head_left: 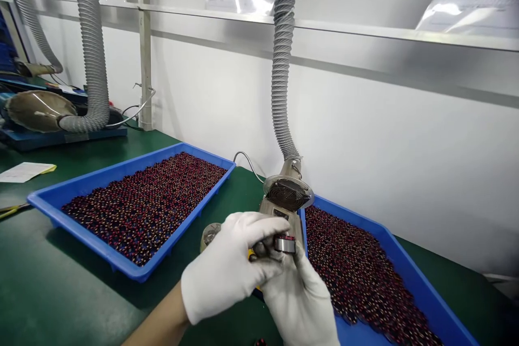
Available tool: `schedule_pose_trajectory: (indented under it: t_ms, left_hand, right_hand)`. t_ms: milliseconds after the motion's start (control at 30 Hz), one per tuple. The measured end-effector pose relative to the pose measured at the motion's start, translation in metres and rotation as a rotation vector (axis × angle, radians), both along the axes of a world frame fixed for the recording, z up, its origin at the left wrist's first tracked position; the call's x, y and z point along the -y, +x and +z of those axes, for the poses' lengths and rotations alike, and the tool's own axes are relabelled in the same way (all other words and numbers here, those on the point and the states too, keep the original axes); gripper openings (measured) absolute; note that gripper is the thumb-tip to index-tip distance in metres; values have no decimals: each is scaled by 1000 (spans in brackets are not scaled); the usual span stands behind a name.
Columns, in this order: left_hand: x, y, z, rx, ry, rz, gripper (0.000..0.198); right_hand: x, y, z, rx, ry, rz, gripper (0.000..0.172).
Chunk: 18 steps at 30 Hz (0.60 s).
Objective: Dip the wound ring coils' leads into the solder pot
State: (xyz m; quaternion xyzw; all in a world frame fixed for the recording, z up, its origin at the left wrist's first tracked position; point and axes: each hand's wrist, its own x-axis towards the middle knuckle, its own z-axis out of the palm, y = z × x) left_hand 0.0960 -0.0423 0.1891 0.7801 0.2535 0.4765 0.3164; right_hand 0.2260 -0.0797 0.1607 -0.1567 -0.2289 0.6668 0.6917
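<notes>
Two hands in white fabric gloves held above a green bench mat (77,303), centre of view. The left hand (227,265), on a bare forearm (158,324) entering from lower left, is turned palm-down and closed, its fingers extended rightward and pinching a small silver cylinder with a red end (285,244). The right hand (300,303) rises from below, with its fingers touching the cylinder from beneath; whether it also grips cannot be told. A yellow object (252,254) is partly hidden behind the hands. Directly beyond them stands a metal fume-extractor nozzle (287,193) on a ribbed flexible duct (283,65). Blue plastic trays lie to either side: the left tray (121,238) and the right tray (405,275), the latter passing beneath the right hand, both densely filled with small dark red components.
</notes>
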Motion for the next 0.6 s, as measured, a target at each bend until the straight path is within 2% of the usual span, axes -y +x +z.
schedule_pose_trajectory:
  t_ms: [100, 167, 267, 367, 433, 500, 600]
  left_hand:
    - [-1, 6, -1, 46, 156, -7, 42]
    - [-3, 7, 0, 137, 152, -72, 29]
    - [-5, 5, -2, 312, -6, -145, 6]
    - [-6, -1, -4, 505, -190, -122, 11]
    - [-7, -7, -4, 575, -247, -70, 10]
    - [-9, -12, -1, 486, -283, -62, 9]
    - [-8, -12, 3, 245, -343, -169, 24]
  right_hand:
    - [2, 1, -1, -4, -9, 24, 19]
    - [4, 2, -2, 19, -11, 28, 21]
    - [5, 1, -3, 76, 21, 49, 19]
    - [3, 1, -4, 139, 70, 88, 17]
    - [0, 3, -4, 154, 82, 88, 18]
    - [-1, 6, -5, 158, 87, 83, 19]
    - [0, 8, -6, 172, 99, 58, 21]
